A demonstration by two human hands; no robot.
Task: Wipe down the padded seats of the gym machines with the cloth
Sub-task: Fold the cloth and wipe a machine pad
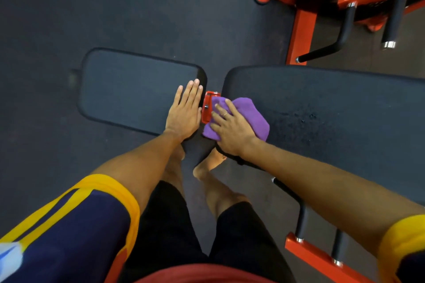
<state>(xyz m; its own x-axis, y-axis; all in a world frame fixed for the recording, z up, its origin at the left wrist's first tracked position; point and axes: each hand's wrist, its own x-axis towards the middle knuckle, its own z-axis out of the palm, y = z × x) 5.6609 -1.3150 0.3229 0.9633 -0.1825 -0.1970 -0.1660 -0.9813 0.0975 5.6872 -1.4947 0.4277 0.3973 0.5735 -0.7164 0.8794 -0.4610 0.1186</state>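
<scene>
Right hand (232, 131) flat on purple cloth (250, 112), fingers spread and pressing, not clenched round it. Cloth sits on the left end of the long pad (322, 108), its edge spilling over the red bracket (208, 103) in the gap between pads. Left hand (184, 110) released, palm down with straight fingers on the right end of the short pad (128, 89), holding nothing, looks like bracing.

Key relation: long pad's axis runs left-right in view, and nearly all of it lies right of the cloth. Right hand is the nearer one, so the likely stroke is rightward along that axis. Short pad is just left across the gap, under the left hand. Orange frame (301, 30) behind, well apart
</scene>
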